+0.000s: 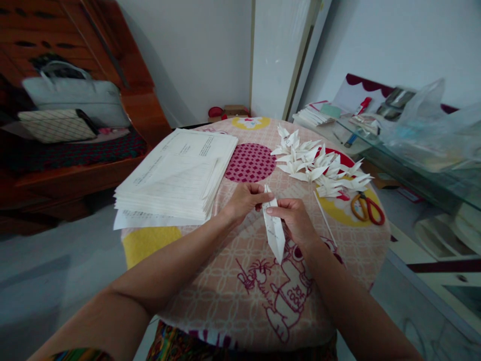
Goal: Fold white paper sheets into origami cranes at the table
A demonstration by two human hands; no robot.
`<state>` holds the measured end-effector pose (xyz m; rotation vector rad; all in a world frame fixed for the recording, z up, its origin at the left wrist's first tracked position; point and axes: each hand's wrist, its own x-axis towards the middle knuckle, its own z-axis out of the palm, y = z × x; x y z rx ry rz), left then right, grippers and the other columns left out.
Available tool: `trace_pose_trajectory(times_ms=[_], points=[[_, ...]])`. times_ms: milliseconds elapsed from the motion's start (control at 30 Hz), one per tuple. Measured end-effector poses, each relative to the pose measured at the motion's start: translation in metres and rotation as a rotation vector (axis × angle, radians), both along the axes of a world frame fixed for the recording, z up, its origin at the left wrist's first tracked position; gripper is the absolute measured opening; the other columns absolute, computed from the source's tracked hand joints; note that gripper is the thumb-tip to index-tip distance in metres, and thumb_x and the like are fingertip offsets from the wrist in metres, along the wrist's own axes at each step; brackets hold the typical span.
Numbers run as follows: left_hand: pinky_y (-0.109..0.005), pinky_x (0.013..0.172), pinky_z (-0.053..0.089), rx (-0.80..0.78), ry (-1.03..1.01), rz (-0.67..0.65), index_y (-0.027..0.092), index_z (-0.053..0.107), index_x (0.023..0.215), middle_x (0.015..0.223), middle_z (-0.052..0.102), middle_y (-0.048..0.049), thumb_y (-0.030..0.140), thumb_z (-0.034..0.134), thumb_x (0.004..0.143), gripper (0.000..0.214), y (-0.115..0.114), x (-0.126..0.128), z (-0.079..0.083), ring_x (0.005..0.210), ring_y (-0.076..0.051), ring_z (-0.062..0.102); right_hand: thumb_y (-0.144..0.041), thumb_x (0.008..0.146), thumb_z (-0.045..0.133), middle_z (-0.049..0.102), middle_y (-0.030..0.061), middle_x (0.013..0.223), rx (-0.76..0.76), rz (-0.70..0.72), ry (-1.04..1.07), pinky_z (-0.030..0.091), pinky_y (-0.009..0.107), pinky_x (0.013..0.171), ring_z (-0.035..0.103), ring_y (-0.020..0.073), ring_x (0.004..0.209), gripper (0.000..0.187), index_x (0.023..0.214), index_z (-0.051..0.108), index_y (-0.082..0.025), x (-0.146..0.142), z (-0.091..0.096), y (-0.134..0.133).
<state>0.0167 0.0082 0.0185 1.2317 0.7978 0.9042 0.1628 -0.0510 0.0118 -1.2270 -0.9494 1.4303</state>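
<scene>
Between my hands is a narrow strip of folded paper (275, 236), white with some print on it and pointed at its near end. My left hand (246, 198) pinches it near its far end, thumb and fingers pressed together. Lower down on its right edge, my right hand (295, 218) grips the same paper with the thumb on top. The paper is held just over the patterned tablecloth (221, 301). Right of the hands lies a thin white stick (325, 218). Beyond it, several folded paper cranes (310, 173) are bunched together.
A thick stack of printed paper (176, 175) lies at the table's left. Scissors (367, 208) with orange and red handles rest near the right edge. A glass-topped side unit (413, 170) with a plastic bag (424, 125) stands at right. Bags sit on a wooden bench (146, 110) at left.
</scene>
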Motion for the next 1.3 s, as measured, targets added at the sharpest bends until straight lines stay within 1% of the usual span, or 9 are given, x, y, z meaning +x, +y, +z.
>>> trace_pose_trajectory(times_ms=[400,500,567,633,700,800,900,1067,1300], points=[[-0.019,0.04,0.029,-0.027,-0.017,0.12,0.014,0.061,0.053,0.045,0.052,0.0033,0.035,0.084,0.06,0.032,0.012,-0.002,0.003,0.04,-0.005,0.041,-0.027,0.054,0.08,0.061,-0.0016,0.048,-0.07,0.038,0.027,0.031,0.024,0.042,0.046,0.0096,0.04,0.015,0.059,0.072,-0.015,-0.005,0.006,-0.003],[-0.019,0.044,0.038,-0.054,-0.096,0.146,0.013,0.066,0.063,0.054,0.059,0.0008,0.043,0.084,0.064,0.035,0.017,-0.006,0.002,0.045,-0.007,0.05,-0.027,0.053,0.081,0.062,-0.0014,0.049,-0.092,0.006,0.078,0.034,0.024,0.043,0.048,0.0101,0.041,0.016,0.06,0.071,-0.015,-0.004,0.006,-0.002],[-0.022,0.055,0.05,-0.1,-0.169,0.152,0.013,0.071,0.08,0.073,0.07,-0.0053,0.053,0.081,0.068,0.042,0.018,-0.009,0.002,0.061,-0.012,0.064,-0.028,0.054,0.081,0.062,-0.0017,0.052,-0.077,-0.094,0.131,0.037,0.025,0.045,0.05,0.0107,0.043,0.018,0.061,0.069,-0.017,-0.002,0.004,0.002],[-0.027,0.064,0.056,-0.139,-0.15,0.066,0.013,0.071,0.084,0.083,0.073,-0.0102,0.061,0.078,0.068,0.051,0.015,-0.011,0.0,0.071,-0.017,0.069,-0.03,0.057,0.08,0.062,-0.0025,0.054,-0.025,-0.246,0.163,0.04,0.025,0.048,0.051,0.0108,0.047,0.019,0.063,0.067,-0.018,0.001,0.0,0.006],[-0.028,0.064,0.055,-0.188,-0.011,-0.136,0.011,0.072,0.079,0.078,0.073,-0.0122,0.066,0.073,0.072,0.056,0.008,-0.009,-0.003,0.068,-0.018,0.069,-0.03,0.059,0.079,0.063,-0.003,0.057,0.037,-0.382,0.168,0.042,0.025,0.05,0.052,0.0109,0.05,0.019,0.066,0.065,-0.019,0.003,-0.003,0.011],[-0.021,0.05,0.043,-0.146,0.118,-0.288,0.012,0.067,0.064,0.06,0.065,-0.0037,0.049,0.087,0.062,0.042,-0.004,-0.001,-0.009,0.052,-0.011,0.058,-0.028,0.059,0.079,0.065,-0.0027,0.061,0.074,-0.462,0.18,0.045,0.026,0.052,0.055,0.0119,0.053,0.019,0.07,0.067,-0.019,0.008,-0.007,0.015],[-0.018,0.043,0.036,-0.101,0.132,-0.229,0.013,0.063,0.059,0.053,0.06,0.0005,0.038,0.086,0.064,0.035,-0.006,0.002,-0.012,0.045,-0.008,0.051,-0.026,0.057,0.08,0.067,-0.0025,0.062,0.089,-0.441,0.199,0.046,0.026,0.049,0.057,0.0127,0.053,0.02,0.071,0.067,-0.02,0.013,-0.006,0.016],[-0.023,0.051,0.052,-0.14,0.05,-0.068,0.012,0.066,0.066,0.062,0.066,-0.0028,0.03,0.085,0.064,0.026,0.012,-0.013,-0.007,0.052,-0.012,0.064,-0.024,0.054,0.083,0.07,0.0005,0.064,0.086,-0.349,0.15,0.049,0.027,0.045,0.061,0.0148,0.05,0.022,0.069,0.068,-0.018,0.023,0.0,0.013],[-0.02,0.056,0.051,-0.004,-0.145,0.207,0.013,0.068,0.074,0.069,0.069,-0.001,0.028,0.088,0.06,0.03,0.018,-0.02,0.0,0.057,-0.008,0.06,-0.031,0.056,0.085,0.071,0.0035,0.062,0.047,-0.184,0.009,0.05,0.028,0.05,0.062,0.0151,0.05,0.021,0.066,0.075,-0.015,0.035,0.0,0.01]])
